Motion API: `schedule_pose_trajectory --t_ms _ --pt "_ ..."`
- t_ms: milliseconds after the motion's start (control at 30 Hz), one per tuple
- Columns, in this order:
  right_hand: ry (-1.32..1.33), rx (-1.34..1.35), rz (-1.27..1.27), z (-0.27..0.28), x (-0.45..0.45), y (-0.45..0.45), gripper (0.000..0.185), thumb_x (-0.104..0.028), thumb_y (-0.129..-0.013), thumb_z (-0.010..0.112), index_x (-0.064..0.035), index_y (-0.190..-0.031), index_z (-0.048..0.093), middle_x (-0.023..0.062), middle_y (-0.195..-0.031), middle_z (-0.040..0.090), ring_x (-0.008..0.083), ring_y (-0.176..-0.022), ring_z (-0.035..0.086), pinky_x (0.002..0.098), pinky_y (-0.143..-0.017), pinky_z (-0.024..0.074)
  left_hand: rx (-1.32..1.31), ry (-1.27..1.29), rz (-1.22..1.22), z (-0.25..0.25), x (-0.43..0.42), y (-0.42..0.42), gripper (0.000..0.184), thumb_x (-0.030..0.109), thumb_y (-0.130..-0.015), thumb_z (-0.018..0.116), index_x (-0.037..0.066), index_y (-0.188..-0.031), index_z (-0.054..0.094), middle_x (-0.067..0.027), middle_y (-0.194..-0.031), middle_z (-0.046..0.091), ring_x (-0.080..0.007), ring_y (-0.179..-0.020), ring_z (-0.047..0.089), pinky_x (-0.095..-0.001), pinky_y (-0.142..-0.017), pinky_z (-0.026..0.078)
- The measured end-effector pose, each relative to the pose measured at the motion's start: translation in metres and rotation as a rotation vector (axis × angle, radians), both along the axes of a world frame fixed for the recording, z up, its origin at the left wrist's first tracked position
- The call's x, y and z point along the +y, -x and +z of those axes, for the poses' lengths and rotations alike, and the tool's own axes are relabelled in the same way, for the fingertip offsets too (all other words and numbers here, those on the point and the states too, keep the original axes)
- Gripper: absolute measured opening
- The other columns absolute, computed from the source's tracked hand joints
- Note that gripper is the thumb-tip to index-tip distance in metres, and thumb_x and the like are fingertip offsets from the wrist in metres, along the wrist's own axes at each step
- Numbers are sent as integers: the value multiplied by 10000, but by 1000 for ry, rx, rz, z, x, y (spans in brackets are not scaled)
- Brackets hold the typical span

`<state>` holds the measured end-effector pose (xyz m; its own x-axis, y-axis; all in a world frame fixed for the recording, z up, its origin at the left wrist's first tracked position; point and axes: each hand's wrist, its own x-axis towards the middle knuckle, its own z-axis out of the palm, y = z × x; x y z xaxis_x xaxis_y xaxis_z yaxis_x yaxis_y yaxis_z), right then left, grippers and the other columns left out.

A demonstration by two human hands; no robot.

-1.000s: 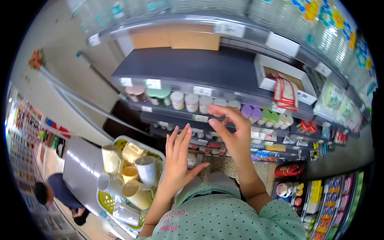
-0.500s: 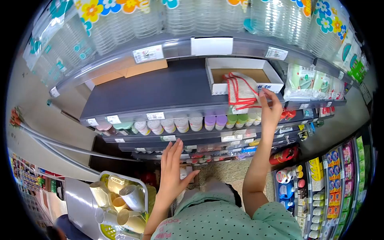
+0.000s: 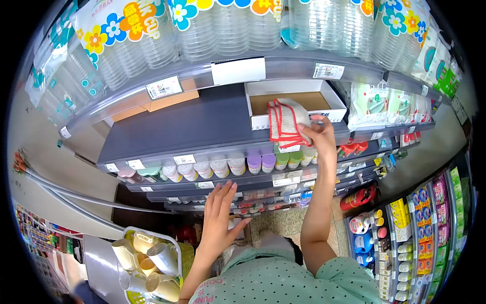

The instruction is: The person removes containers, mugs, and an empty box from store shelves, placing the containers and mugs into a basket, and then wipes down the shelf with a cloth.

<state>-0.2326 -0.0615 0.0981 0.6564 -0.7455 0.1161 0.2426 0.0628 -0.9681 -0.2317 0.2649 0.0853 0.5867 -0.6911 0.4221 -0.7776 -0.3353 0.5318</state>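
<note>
A beige cloth with red edging (image 3: 288,121) is draped over the front wall of a shallow white cardboard box (image 3: 259,122) on the dark shelf. My right hand (image 3: 322,136) is closed on the cloth's right side, thumb pressed on its face and the fingertips by the box's front wall; part of the grip is hidden. Lower down, my left hand (image 3: 219,215) hovers in front of the lower shelves with fingers stretched out and thumb apart. Nothing is in it.
Bagged clear plastic cups (image 3: 223,30) line the upper shelf. White packets (image 3: 369,107) stand right of the box. Several capped bottles (image 3: 202,169) fill the shelf below. At lower left is a basket (image 3: 178,253) of pale cylinders; a fire extinguisher (image 3: 358,196) is at right.
My right hand has moved left and closed on the cloth, whose right side now bunches up. The left hand stays open. The whole view has shifted slightly.
</note>
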Motion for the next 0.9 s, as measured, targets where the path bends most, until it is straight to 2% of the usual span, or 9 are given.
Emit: schedule_pose_trajectory --t_ms 233,267,400,433,500,533,633,667,900 --pt "160 -64 214 12 3 14 525 39 -764 800 58 -1259 624 80 -922 726 78 -753 641 210 -655 483 -123 68 -19 26 -23 -4 876 82 -694 851 16 -1467 445 -183 -1506 451 -442 -1382 397 -514 -1141 323" --pt "134 -128 219 20 16 18 543 61 -750 794 40 -1268 632 26 -901 709 5 -651 502 190 -563 381 -136 97 -21 31 -27 -4 871 81 -696 849 20 -1467 450 -179 -1506 454 -439 -1384 398 -512 -1141 321" --pt "380 -121 165 24 43 40 511 54 -728 803 -56 -1219 709 -83 -743 523 -3 -572 265 203 -508 199 -156 204 -47 60 -48 -5 833 125 -730 832 34 -1470 459 -165 -1503 459 -422 -1378 403 -543 -1131 303" --pt "514 -28 140 34 51 53 501 51 -720 803 -91 -1196 733 -84 -701 442 0 -560 258 206 -508 197 -153 229 -58 65 -54 -5 820 148 -746 825 37 -1471 459 -162 -1501 458 -417 -1373 404 -561 -1126 297" --pt "569 -10 179 40 62 65 505 59 -703 799 -101 -1178 743 -63 -708 541 4 -544 250 207 -503 209 -120 225 -54 69 -66 -5 836 167 -747 830 41 -1480 448 -157 -1488 472 -390 -1375 411 -587 -1140 252" --pt "585 12 193 46 68 72 503 79 -676 779 -109 -1142 760 -7 -801 689 37 -543 328 227 -490 271 -104 222 -52 69 -69 -4 845 177 -747 833 44 -1484 443 -154 -1481 479 -377 -1375 415 -600 -1147 229" --pt "875 -70 215 50 67 81 509 104 -642 753 -116 -1100 777 35 -933 760 105 -614 453 255 -493 358 -56 189 -31 66 -74 4 869 199 -747 839 50 -1497 427 -140 -1488 474 -343 -1375 424 -612 -1162 166" --pt "875 -44 207 51 70 84 508 114 -610 750 -129 -1054 791 41 -907 757 193 -747 536 289 -574 444 -49 202 -30 60 -76 5 909 220 -712 867 52 -1490 429 -133 -1470 485 -343 -1356 438 -602 -1164 159" --pt "1178 -136 181 52 54 100 483 88 -600 763 -166 -1009 798 35 -833 738 226 -912 612 344 -764 485 -99 398 118 59 -69 -3 1060 221 -583 942 44 -1482 408 -176 -1477 449 -343 -1331 446 -513 -1135 266"
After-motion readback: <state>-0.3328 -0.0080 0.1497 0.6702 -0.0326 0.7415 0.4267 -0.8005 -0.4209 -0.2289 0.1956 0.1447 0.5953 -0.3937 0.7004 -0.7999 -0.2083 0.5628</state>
